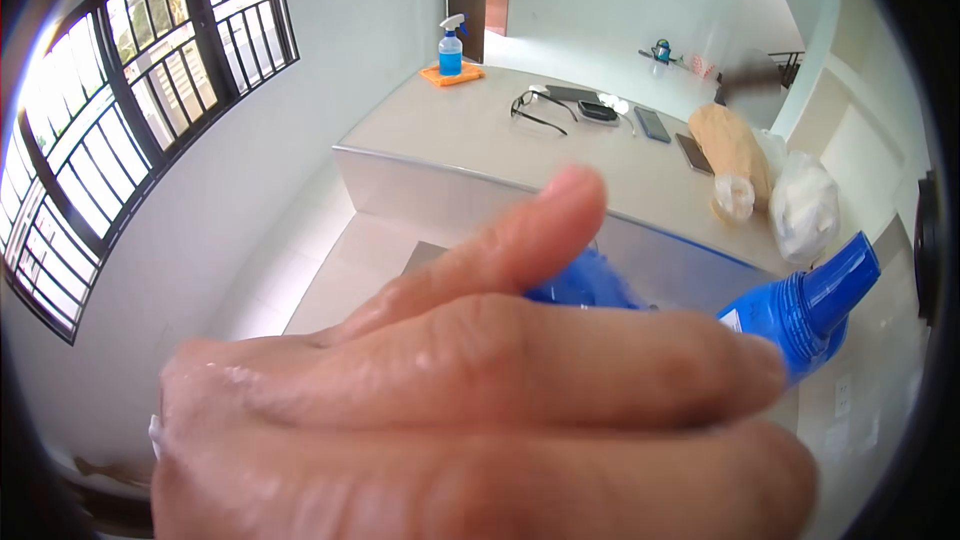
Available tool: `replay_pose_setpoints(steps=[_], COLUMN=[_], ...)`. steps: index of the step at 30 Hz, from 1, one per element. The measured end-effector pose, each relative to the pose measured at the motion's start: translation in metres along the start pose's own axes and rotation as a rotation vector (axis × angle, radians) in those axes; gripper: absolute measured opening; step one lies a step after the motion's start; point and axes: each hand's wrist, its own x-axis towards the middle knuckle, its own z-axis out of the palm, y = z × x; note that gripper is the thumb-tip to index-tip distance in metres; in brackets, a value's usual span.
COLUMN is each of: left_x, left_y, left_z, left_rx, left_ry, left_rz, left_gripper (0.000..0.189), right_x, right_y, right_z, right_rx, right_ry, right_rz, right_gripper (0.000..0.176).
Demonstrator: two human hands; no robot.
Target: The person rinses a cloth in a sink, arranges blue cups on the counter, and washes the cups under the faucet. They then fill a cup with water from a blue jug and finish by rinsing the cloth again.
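My left hand (480,410) fills the lower middle of the view, very close to the camera. Its fingers stretch out toward the right side by side, and the thumb points up, apart from them. The skin looks wet and shiny in places. Past the fingertips, a blue bottle (800,315) with a pointed nozzle leans to the right in this view; the fingertips overlap its lower part. Something blue (585,282) shows behind the thumb, mostly covered by the hand. My right hand does not appear.
Across the room's counter (430,125) lie eyeglasses (540,112), phones (652,124) and a dark case (598,112). A spray bottle (451,50) stands on an orange cloth (432,76). Brown (728,145) and white bags (806,205) sit at its right end. A barred window (150,70) is left.
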Motion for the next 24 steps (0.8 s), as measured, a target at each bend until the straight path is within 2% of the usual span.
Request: replay_pose_setpoints(steps=[2,5,7,9,10,11,13,15,18,19,20,22,23,24], left_x=[-0.002,-0.01,-0.018,-0.018,-0.013,-0.005,-0.028,-0.072,-0.108,-0.115,-0.122,-0.126,-0.124,-0.127], left_y=[0.0,0.001,0.004,-0.004,-0.017,-0.041,-0.086,-0.128,-0.171,-0.18,-0.185,-0.195,-0.203,-0.221], left_z=[0.001,0.002,0.002,0.003,0.004,-0.003,0.01,0.032,0.075,0.084,0.089,0.095,0.088,0.075], left_rx=[-0.003,-0.002,-0.014,-0.028,-0.036,-0.054,-0.114,-0.108,-0.116,-0.132,-0.075,0.045,0.119,0.193], left_ry=[-0.029,-0.106,-0.188,-0.301,-0.37,-0.62,-0.839,-0.841,-0.86,-0.851,-0.881,-0.943,-0.972,-1.048], left_rz=[-0.008,-0.044,-0.062,-0.112,-0.165,-0.174,-0.184,-0.238,-0.293,-0.308,-0.259,-0.154,-0.138,-0.269], left_gripper=[0.064,0.065,0.065,0.065,0.066,0.072,0.083,0.091,0.092,0.091,0.089,0.085,0.069,0.063], right_x=[0.007,0.009,0.007,0.033,0.043,0.051,0.058,0.066,0.069,0.067,0.064,0.061,0.061,0.063], right_y=[-0.015,-0.018,-0.011,-0.075,-0.101,-0.122,-0.149,-0.167,-0.16,-0.15,-0.142,-0.13,-0.12,-0.11], right_z=[0.001,-0.001,0.007,-0.016,-0.025,-0.044,-0.078,-0.113,-0.131,-0.136,-0.139,-0.146,-0.155,-0.165], right_rx=[0.111,0.015,0.431,0.557,0.654,0.795,1.02,1.012,0.748,0.722,0.694,0.599,0.578,0.556], right_ry=[0.076,0.064,-0.051,-0.063,-0.077,-0.126,-0.236,-0.292,-0.3,-0.297,-0.298,-0.176,-0.13,-0.069], right_rz=[-0.051,-0.149,0.148,0.231,0.265,0.262,0.218,0.184,0.276,0.393,0.512,0.531,0.561,0.586], right_gripper=[0.021,0.021,0.026,0.038,0.041,0.044,0.05,0.056,0.038,0.037,0.035,0.032,0.031,0.031])
